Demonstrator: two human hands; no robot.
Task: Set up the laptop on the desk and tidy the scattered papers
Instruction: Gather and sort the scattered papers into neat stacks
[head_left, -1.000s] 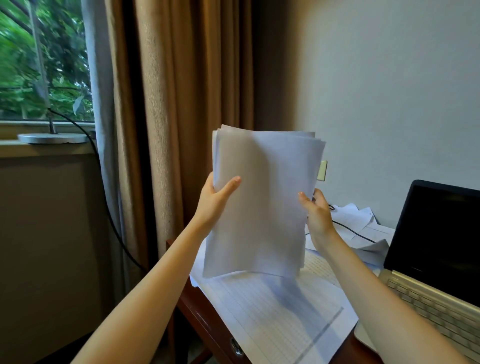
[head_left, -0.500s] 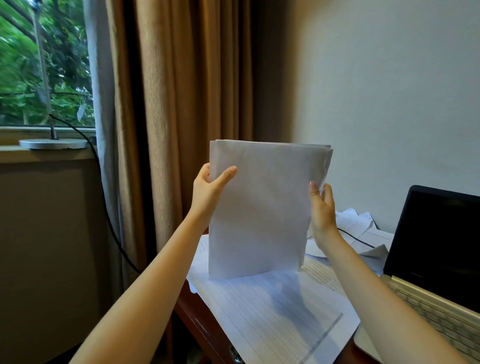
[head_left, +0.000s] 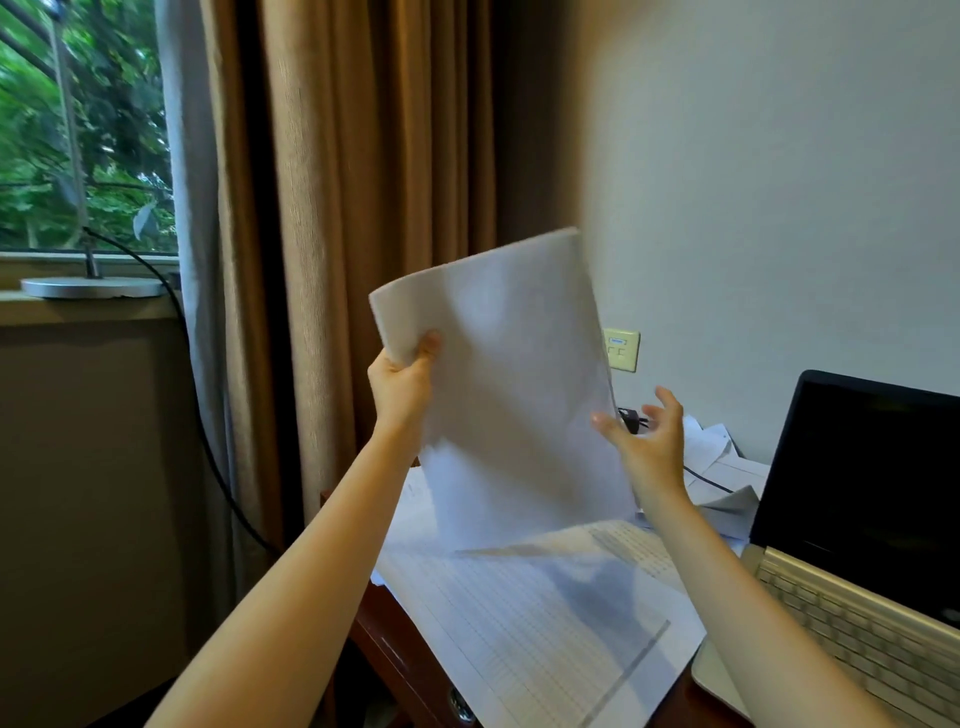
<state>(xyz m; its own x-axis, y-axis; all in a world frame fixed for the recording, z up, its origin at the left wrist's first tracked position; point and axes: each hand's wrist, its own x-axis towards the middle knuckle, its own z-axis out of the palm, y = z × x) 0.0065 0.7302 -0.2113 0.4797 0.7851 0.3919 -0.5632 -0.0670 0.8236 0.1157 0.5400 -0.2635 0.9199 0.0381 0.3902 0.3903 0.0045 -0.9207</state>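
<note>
A stack of white papers (head_left: 509, 384) is held upright and tilted above the desk. My left hand (head_left: 402, 382) grips its upper left edge. Just off the stack's right edge is my right hand (head_left: 647, 441), fingers spread and holding nothing. An open laptop (head_left: 857, 519) with a dark screen and pale keyboard sits at the right. Large printed sheets (head_left: 530, 623) lie flat on the dark wooden desk (head_left: 395, 654) below the stack. More loose papers (head_left: 722, 467) are piled behind, beside the laptop.
A black cable (head_left: 706, 480) crosses the loose papers toward a plug near the wall socket (head_left: 621, 349). Brown curtains (head_left: 353, 208) hang at the desk's left. A lamp base (head_left: 91, 287) with its cord stands on the window sill.
The stack has been lifted and tilted to the right. My right hand has let go of its right edge and opened. My left hand still holds it.
</note>
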